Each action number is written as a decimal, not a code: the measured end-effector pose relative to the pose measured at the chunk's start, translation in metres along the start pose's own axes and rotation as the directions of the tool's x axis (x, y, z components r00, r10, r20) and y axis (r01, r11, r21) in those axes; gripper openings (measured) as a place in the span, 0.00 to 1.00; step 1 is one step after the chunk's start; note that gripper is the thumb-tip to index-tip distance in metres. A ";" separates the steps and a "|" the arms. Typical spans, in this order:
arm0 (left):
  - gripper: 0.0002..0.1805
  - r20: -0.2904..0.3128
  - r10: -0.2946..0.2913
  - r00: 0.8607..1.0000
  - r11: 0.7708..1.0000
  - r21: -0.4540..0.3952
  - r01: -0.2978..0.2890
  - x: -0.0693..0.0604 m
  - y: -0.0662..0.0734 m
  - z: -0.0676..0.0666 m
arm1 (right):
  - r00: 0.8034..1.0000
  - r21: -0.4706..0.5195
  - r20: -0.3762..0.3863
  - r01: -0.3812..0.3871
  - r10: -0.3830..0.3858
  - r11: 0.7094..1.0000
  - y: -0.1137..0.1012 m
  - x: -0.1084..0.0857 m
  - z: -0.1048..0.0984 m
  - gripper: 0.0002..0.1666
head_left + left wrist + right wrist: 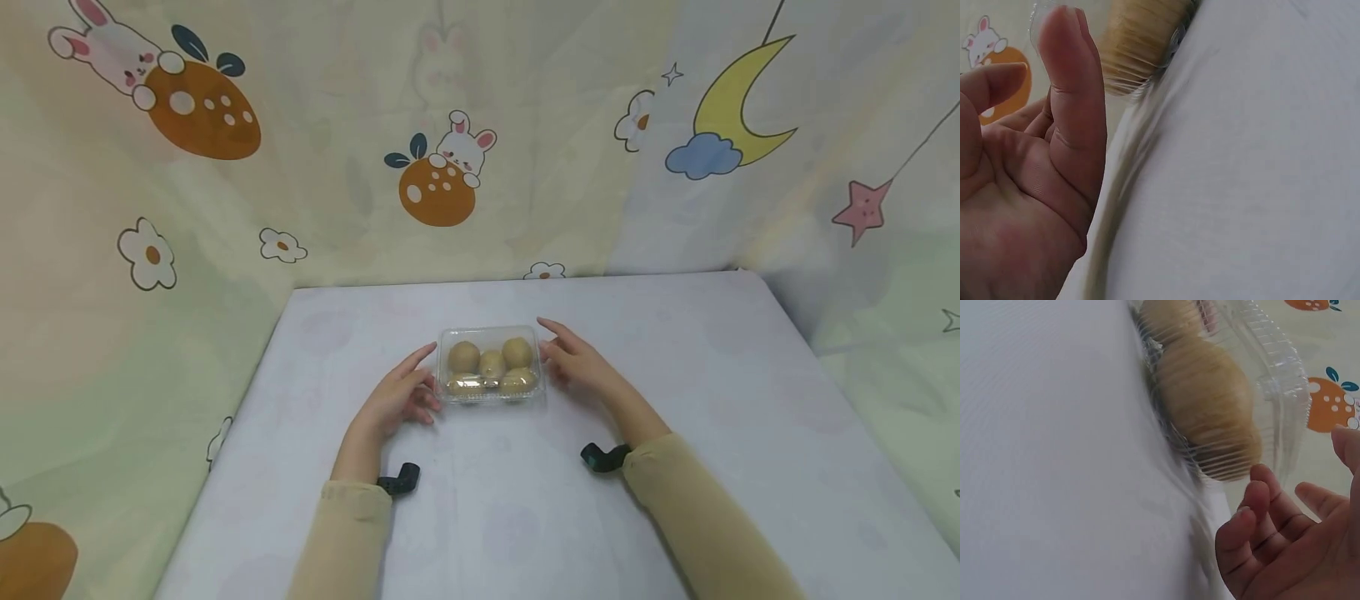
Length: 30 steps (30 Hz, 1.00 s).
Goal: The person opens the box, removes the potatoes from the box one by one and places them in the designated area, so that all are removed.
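Clear plastic clamshell (491, 337) sits between left hand (397, 399) and right hand (587, 365), both relaxed and empty — lopsided pressure could skid it.

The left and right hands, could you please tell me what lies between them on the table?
The head view shows a clear box holding tan balls between the left hand and the right hand.

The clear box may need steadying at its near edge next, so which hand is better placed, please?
Probably the left hand: in the head view, it lies beside the near left corner of the clear box, while the right hand sits farther back along the opposite side.
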<state>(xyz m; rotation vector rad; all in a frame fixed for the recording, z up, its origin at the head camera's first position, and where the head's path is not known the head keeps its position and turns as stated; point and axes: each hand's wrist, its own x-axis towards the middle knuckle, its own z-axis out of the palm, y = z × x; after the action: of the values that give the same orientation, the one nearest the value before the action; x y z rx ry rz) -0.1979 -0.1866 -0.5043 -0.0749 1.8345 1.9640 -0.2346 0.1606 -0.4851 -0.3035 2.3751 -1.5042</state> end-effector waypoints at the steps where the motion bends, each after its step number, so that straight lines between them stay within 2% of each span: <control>1: 0.28 0.005 0.004 1.000 1.000 -0.011 -0.004 0.001 -0.001 0.000 | 1.000 0.008 -0.004 -0.007 0.007 1.000 0.000 0.001 0.002 0.35; 4: 0.32 0.029 0.015 0.999 0.999 -0.037 -0.014 0.002 -0.005 0.000 | 1.000 0.033 -0.022 -0.018 0.019 0.999 0.002 0.004 0.009 0.32; 8: 0.36 0.101 0.038 0.994 0.998 -0.046 -0.033 0.002 -0.009 -0.002 | 0.999 0.062 -0.038 -0.012 0.015 0.998 0.004 0.007 0.017 0.31; 12: 0.39 0.187 0.064 0.980 0.997 -0.053 -0.055 0.002 -0.011 -0.004 | 0.999 0.105 -0.050 0.006 -0.001 0.994 0.007 0.010 0.021 0.34; 16: 0.41 0.250 0.086 0.964 0.996 -0.047 -0.076 -0.004 -0.005 -0.004 | 0.998 0.157 -0.059 0.008 0.001 0.988 0.004 0.008 0.023 0.34; 19: 0.42 0.271 0.087 0.959 0.996 -0.024 -0.084 -0.009 0.000 -0.003 | 0.997 0.190 -0.072 0.014 0.000 0.982 0.004 0.009 0.026 0.32; 23: 0.42 0.273 0.087 0.958 0.996 -0.003 -0.090 -0.005 -0.005 -0.007 | 0.994 0.216 -0.107 0.008 0.015 0.976 0.008 0.012 0.031 0.30; 27: 0.43 0.271 0.087 0.959 0.996 0.000 -0.091 -0.002 -0.011 -0.010 | 0.983 0.145 -0.175 -0.024 0.050 0.989 0.005 0.012 0.037 0.28; 30: 0.43 0.271 0.089 0.958 0.996 0.006 -0.094 -0.001 -0.011 -0.010 | 0.972 0.082 -0.232 -0.027 0.046 0.996 0.005 0.012 0.040 0.27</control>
<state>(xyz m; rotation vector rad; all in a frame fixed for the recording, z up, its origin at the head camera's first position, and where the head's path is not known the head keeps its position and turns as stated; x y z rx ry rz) -0.1953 -0.1966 -0.5155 0.2766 1.7027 1.9090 -0.2307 0.1254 -0.5076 -0.0659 2.4736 -1.6939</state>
